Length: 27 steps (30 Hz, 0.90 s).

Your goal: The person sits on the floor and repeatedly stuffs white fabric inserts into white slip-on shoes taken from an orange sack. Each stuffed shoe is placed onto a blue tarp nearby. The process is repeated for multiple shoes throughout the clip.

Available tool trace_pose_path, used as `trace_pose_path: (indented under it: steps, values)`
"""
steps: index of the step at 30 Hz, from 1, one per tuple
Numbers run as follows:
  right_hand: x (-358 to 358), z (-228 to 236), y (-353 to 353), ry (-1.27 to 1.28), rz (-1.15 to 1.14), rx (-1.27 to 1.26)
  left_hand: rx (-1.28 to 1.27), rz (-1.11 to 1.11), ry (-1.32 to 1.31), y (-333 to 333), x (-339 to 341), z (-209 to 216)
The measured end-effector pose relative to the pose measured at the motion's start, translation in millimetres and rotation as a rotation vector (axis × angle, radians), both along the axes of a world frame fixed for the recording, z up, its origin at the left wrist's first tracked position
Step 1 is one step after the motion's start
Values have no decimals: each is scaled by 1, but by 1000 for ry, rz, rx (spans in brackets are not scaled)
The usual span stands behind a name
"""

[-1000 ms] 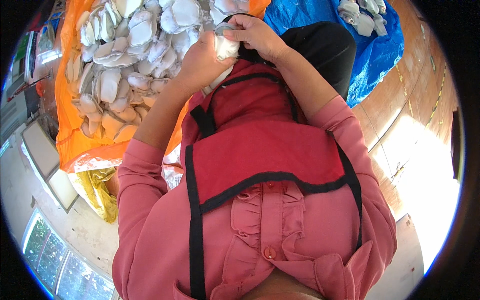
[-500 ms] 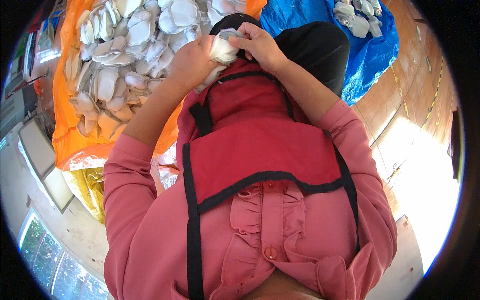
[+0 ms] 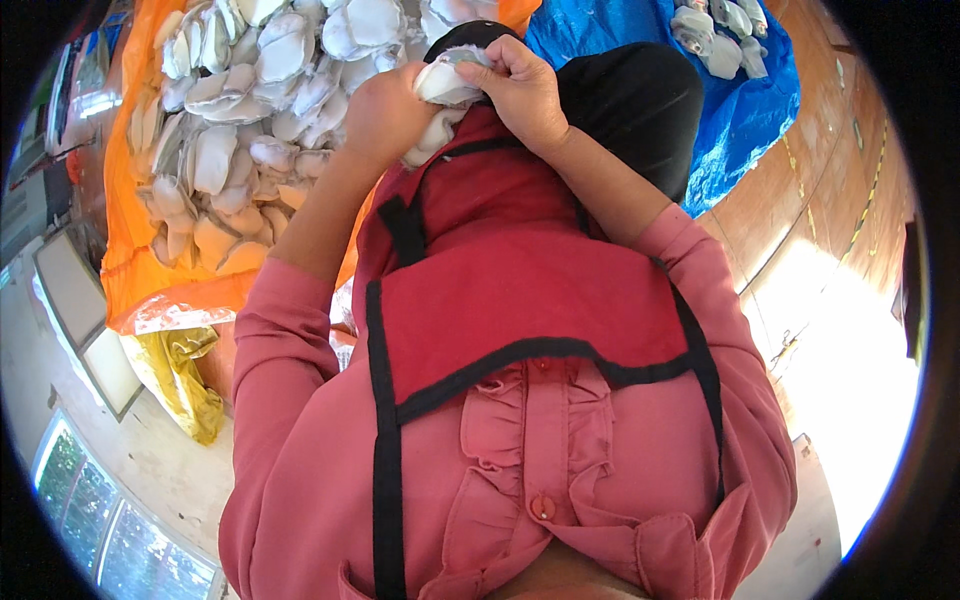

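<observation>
A soft white pad (image 3: 447, 82) with a fuzzy grey edge is held up over my lap, between my two hands. My left hand (image 3: 388, 115) closes round its left side, its fingertips mostly hidden. From the right, my right hand (image 3: 525, 95) pinches the top edge between thumb and fingers. Just below, another white pad (image 3: 435, 135) shows beside my left wrist; whether my left hand also grips it, I cannot tell. To the left lies a big heap of similar rounded white pads (image 3: 215, 160), many in stacks.
Under the heap spreads an orange plastic sheet (image 3: 130, 290). A yellow plastic bag (image 3: 185, 385) lies near its lower corner. At the upper right, a blue plastic sheet (image 3: 750, 120) bears several white bundles (image 3: 722, 55). My dark-clad knee (image 3: 635, 115) stands between the sheets.
The pad has turned and tilted in my hands, and more of its grey edge faces up. My right hand has shifted slightly up; my left elbow has moved inward.
</observation>
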State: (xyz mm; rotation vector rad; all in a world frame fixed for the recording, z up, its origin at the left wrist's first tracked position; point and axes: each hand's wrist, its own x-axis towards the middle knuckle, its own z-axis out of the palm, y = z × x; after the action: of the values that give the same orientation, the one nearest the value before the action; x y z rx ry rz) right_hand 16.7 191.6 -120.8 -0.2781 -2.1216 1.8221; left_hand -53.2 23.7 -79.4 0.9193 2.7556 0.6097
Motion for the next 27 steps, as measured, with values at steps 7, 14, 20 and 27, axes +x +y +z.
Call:
trace_pose_path:
  steps: [7, 14, 20, 27]
  values:
    - [1, 4, 3, -67, -50, -20, -57, -4, -45, 7, -3, 8]
    - [18, 41, 23, -269, 105, 232, -13, -221, 171, 3, -2, 10]
    - [23, 57, 39, -416, 240, 176, -40, -420, 351, 1, -2, 13]
    - [13, 81, 31, -594, 492, 756, 49, -729, 527, -2, -22, 9]
